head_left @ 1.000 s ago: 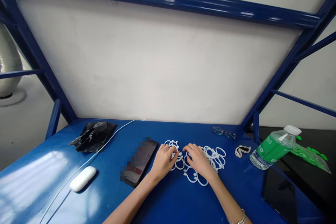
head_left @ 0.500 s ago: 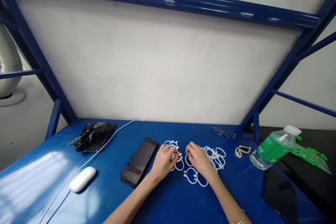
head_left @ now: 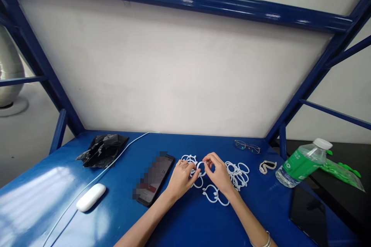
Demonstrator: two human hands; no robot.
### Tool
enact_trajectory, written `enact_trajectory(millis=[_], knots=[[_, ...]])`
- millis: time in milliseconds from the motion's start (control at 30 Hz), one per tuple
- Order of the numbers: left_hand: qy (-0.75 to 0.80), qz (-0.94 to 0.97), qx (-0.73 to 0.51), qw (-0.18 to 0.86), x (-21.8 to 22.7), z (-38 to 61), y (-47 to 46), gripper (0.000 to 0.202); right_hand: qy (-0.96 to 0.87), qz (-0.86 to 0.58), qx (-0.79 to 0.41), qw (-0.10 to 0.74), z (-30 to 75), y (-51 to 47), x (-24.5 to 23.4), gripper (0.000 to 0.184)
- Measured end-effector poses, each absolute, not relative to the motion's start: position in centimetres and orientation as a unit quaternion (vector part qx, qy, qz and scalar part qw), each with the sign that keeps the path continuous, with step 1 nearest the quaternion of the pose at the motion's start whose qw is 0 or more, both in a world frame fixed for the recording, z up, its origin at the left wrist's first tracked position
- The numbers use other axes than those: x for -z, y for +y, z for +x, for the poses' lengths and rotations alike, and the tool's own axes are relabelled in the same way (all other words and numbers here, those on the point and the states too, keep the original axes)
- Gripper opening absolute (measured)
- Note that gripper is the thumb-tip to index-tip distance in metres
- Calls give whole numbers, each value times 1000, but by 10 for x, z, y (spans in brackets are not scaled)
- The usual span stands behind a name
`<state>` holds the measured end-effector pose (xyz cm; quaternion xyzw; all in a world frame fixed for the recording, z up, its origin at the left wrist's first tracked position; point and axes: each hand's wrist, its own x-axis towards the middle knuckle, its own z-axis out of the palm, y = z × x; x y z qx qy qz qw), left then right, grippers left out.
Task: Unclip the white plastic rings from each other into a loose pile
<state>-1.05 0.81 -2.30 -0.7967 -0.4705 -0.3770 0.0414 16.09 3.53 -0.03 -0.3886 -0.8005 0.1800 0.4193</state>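
White, thin plastic-looking rings with small knobs on them lie about on the glossy blue tabletop, and the person's two bare hands are busy among them. From where I stand, the right hand has its thumb and forefinger brought together at the upper edge of one slim white ring, pinching it, it seems, in the space between the hands. The left hand is loosely curled on the other side of that ring, thumb and forefinger near its edge; whether they grip it I can't tell. A small cluster of white rings shows just beyond the left fingers, a tangled heap of white rings lies right of the right hand, and a pair of joined-looking white rings sits nearer the person. Left of the left hand lies a black phone, partly blurred out; further off are a rounded white case, a pale cable and a crumpled black plastic bag. Over on the right I see thin-framed glasses, a clear bottle with a green label and a dark flat device.
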Motion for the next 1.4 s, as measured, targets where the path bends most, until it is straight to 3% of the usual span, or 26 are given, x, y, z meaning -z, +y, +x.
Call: enact_trajectory(millis=[233, 467, 700, 1200, 1400], knots=[[-484, -793, 363, 73, 26, -13, 14, 37, -809, -354, -211, 418, 158, 33, 0, 11], [-495, -786, 361, 85, 25, -15, 14, 39, -826, -336, -198, 406, 162, 33, -2, 31], [-496, -784, 363, 87, 27, -15, 15, 39, -836, -324, -178, 405, 163, 31, -2, 36], [-511, -779, 361, 49, 25, -15, 13, 39, -818, -296, -210, 446, 162, 28, -10, 23], [-503, -782, 369, 4, 20, -17, 9, 28, -803, -306, -229, 458, 161, 27, -12, 18]])
